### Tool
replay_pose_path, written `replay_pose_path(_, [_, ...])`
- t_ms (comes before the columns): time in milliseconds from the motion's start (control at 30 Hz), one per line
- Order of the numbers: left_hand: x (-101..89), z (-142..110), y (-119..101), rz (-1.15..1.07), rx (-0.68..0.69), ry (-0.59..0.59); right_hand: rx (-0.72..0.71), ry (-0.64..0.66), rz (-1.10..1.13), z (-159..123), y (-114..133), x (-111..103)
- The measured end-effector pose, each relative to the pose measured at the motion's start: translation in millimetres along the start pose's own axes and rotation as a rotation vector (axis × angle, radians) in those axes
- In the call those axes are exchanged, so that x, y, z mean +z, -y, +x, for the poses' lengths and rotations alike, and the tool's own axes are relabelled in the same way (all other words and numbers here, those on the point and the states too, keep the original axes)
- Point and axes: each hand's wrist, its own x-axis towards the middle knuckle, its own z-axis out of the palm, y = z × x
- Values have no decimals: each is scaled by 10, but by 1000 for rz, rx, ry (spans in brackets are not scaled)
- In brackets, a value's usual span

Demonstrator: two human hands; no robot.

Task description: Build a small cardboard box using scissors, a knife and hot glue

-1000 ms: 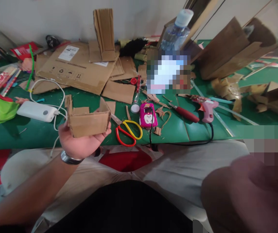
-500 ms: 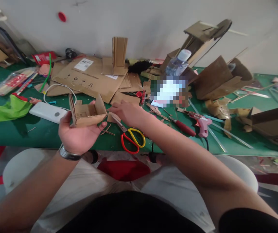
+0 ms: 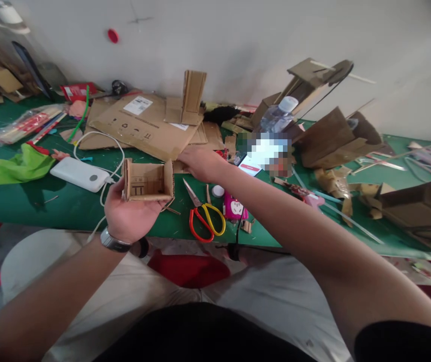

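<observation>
Small open cardboard box [image 3: 134,197], one: held just above the front of the green table [image 3: 68,208], its hollow side facing the wearer, printed marks visible inside. Left hand [image 3: 132,218], one: curled under the box and up its left side, supporting it; metal-banded watch [image 3: 115,241] at the wrist. Right hand [image 3: 202,163], one: reaching across, palm down, over the near right corner of a large flattened carton [image 3: 125,120]; its fingertips are hard to make out, and whether they pinch anything cannot be told. Scissors [image 3: 207,222], one pair: red and yellow handles, lying to the right of the box. Pink socket block [image 3: 234,207], one: partly behind the right forearm, with a white cap [image 3: 217,191] just beside it. White power bank [image 3: 78,174], one: cabled, left of the box, next to green cloth [image 3: 19,167]. Behind: upright cardboard piece [image 3: 194,98] at the carton's right end; clear bottle [image 3: 276,119] near a lit phone [image 3: 250,166], its screen partly pixelated.
</observation>
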Motion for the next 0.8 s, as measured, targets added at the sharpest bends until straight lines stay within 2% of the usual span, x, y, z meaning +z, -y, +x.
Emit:
replay_pose_path(67, [-28,-7,31,9,-46,13,112,-90,30,-99,-33,-68])
replay_pose_path(133, [-58,-19,75,9,-100,29,219,-211,160,-274,-51,-155])
replay_pose_path(200, [-82,-40,137,5,-155,48,297,-369,595,-528,-34,-235])
replay_pose_path(300, [-109,-87,260,-19,-242,71,262,-372,1177,-982,92,-292])
replay_pose_path(367, [-124,-127,350,-46,-294,86,202,-339,1387,-1254,230,-277])
replay_pose_path(433, [-139,-168,434,-50,-327,121,201,-352,1502,-1450,370,-221])
replay_pose_path(533, [-166,-226,527,4,-356,190,247,-366,1502,-1594,518,-89])
replay_pose_path(600, [-189,-256,564,38,-361,188,276,-369,1419,-1629,567,1])
replay_pose_path(700, [-229,-282,589,69,-371,135,290,-424,1174,-1668,607,83])
replay_pose_path(800, [-251,-289,596,99,-374,139,241,-453,934,-1715,646,92])
